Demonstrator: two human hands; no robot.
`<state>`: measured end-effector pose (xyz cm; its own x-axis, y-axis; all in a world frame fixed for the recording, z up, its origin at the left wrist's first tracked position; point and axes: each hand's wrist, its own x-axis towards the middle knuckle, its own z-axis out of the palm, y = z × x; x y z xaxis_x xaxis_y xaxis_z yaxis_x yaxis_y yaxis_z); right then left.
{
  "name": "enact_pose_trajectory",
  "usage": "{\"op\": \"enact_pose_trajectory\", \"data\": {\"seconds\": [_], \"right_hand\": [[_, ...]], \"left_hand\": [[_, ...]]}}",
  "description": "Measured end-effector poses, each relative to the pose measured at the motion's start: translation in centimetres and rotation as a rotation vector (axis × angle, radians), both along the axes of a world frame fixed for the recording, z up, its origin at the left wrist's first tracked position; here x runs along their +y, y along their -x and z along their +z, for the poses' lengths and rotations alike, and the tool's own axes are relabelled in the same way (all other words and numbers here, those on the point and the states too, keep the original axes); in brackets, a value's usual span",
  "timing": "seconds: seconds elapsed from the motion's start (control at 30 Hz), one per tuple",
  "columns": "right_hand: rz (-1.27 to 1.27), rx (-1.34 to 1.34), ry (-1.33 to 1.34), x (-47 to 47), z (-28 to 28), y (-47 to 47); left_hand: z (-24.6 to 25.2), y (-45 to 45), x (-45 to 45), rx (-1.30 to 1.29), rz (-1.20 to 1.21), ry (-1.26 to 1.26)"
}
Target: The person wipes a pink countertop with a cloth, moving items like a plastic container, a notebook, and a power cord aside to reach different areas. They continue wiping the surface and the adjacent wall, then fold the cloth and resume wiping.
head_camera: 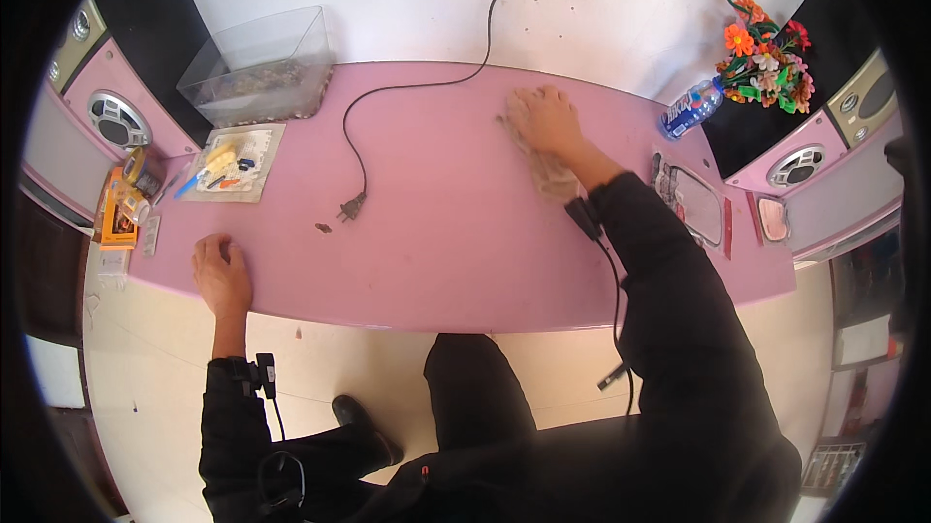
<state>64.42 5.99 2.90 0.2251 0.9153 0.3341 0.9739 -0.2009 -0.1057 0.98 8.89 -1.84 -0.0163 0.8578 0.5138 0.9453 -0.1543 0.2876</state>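
Note:
My right hand [544, 119] presses on a crumpled beige cloth [556, 178] lying on the pink tabletop [436, 247], near the back and right of the middle. Part of the cloth trails from under the palm toward my sleeve. At the left front of the table my left hand [222, 276] rests on the surface with curled fingers and holds nothing that I can see. Between the hands lies a black power cord's two-pin plug [352, 207], its cord running to a hole in the white wall. A small dark mark [323, 228] shows beside the plug.
A clear plastic tank [262, 90] stands back left, near a sheet [269, 174] bearing a blue-handled brush [195, 181]. Jars and an orange box [116, 221] sit at the left edge. A bottle [689, 110] holding artificial flowers stands back right, behind a red-edged clear pouch [698, 203].

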Motion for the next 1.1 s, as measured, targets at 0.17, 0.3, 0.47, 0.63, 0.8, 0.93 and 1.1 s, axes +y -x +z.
{"op": "enact_pose_trajectory", "data": {"seconds": [0.17,0.3,0.47,0.63,0.8,0.93,1.1], "right_hand": [[-0.076,0.025,0.191,5.4,3.1,0.0],[0.032,-0.056,0.298,3.4,5.0,0.8],[0.133,0.026,0.24,-2.3,3.3,1.3],[0.058,0.033,0.18,1.2,2.7,-0.1],[-0.046,0.001,0.197,6.9,3.3,-1.5],[0.274,-0.154,0.194,3.0,2.6,2.2],[0.86,0.181,-0.003,-3.0,0.4,11.8]], "left_hand": [[0.2,0.6,0.2,0.025,-0.041,-0.011],[0.4,0.1,-0.1,-0.011,-0.036,-0.006],[0.6,-0.4,-0.5,-0.013,-0.019,-0.006],[0.7,-0.2,-0.5,-0.018,-0.031,-0.027],[0.6,-0.2,-0.3,-0.039,-0.021,-0.004],[0.7,-0.6,-0.6,-0.083,-0.016,-0.006],[1.1,-1.1,-0.8,-0.034,0.051,0.053]]}}
